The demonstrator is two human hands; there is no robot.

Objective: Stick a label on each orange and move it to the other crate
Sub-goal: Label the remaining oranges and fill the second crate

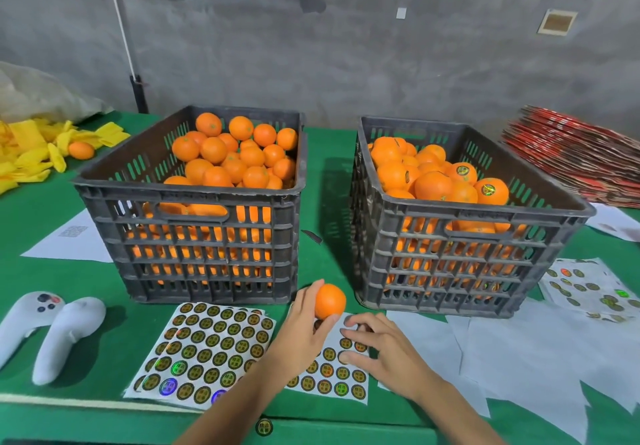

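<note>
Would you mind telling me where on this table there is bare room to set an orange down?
Bare green cloth shows in the lane between the left crate and right crate, and between the white controllers and the full sticker sheet. Crowded: both hands work over the part-used sheet, loose white papers cover the right, and yellow wrappers pile far left.

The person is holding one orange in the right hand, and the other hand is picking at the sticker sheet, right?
Not quite. In the head view the orange is in the left hand, not the right. It is the right hand that reaches down to the sticker sheet, fingers on the stickers. The rest is right: just one orange is held.
</note>
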